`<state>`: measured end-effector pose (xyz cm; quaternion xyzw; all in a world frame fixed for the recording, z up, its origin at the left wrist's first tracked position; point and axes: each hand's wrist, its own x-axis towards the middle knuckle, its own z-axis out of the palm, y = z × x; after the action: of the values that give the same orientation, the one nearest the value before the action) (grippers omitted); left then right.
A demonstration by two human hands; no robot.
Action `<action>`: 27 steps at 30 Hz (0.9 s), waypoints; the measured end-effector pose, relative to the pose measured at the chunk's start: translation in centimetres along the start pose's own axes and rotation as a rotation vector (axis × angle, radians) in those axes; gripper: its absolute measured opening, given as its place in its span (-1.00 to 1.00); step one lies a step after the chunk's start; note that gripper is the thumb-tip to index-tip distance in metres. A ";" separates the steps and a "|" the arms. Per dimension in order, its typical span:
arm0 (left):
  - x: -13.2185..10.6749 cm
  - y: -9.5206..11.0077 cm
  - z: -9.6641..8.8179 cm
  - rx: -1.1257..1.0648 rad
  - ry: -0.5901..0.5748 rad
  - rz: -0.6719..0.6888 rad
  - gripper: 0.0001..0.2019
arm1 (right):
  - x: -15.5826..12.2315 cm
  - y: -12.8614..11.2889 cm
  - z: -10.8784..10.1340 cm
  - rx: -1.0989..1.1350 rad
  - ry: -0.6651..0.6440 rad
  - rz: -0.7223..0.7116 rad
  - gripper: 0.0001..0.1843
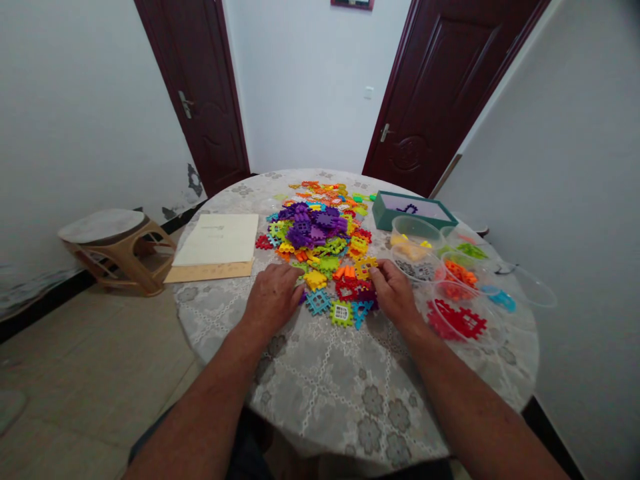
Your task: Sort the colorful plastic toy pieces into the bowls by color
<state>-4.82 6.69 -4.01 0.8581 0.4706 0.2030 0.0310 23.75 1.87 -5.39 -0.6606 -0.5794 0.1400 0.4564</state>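
Observation:
A heap of colourful plastic building pieces (320, 233) lies in the middle of a round table (350, 393) with a lace-patterned cloth. My left hand (273, 297) rests palm down at the heap's near left edge, fingers curled beside a yellow piece (316, 279). My right hand (395, 290) sits at the near right edge, fingers bent onto red pieces (350, 288). Whether either hand grips a piece is hidden. Blue (319, 301) and green (341, 313) square pieces lie between the hands.
Several clear plastic bowls (457, 320) with sorted pieces stand at the right. A teal box (413, 208) sits behind them. A cream booklet (219, 240) lies at the left. A tan stool (117, 247) stands on the floor left of the table. Two dark doors are behind.

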 end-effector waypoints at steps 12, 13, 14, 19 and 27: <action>3.2 2.7 1.5 0.076 -0.194 -0.045 -0.65 | -0.8 -1.6 0.1 -0.066 -0.050 -0.068 -0.76; 3.4 2.5 1.6 0.059 -0.203 -0.054 -0.65 | -0.8 -1.5 0.1 -0.066 -0.053 -0.070 -0.75; 3.6 2.2 1.6 0.036 -0.212 -0.059 -0.65 | -0.8 -1.5 0.1 -0.067 -0.055 -0.073 -0.75; 4.0 1.4 1.3 -0.076 -0.237 -0.084 -0.63 | -0.8 -1.5 0.0 -0.085 -0.054 -0.085 -0.75; 3.7 1.4 0.6 -0.151 -0.250 -0.084 -0.66 | -0.9 -1.4 0.1 -0.090 -0.065 -0.107 -0.74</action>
<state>-1.71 9.06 -3.01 0.8515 0.4818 0.1280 0.1624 22.54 1.02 -4.68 -0.6437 -0.6341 0.1106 0.4140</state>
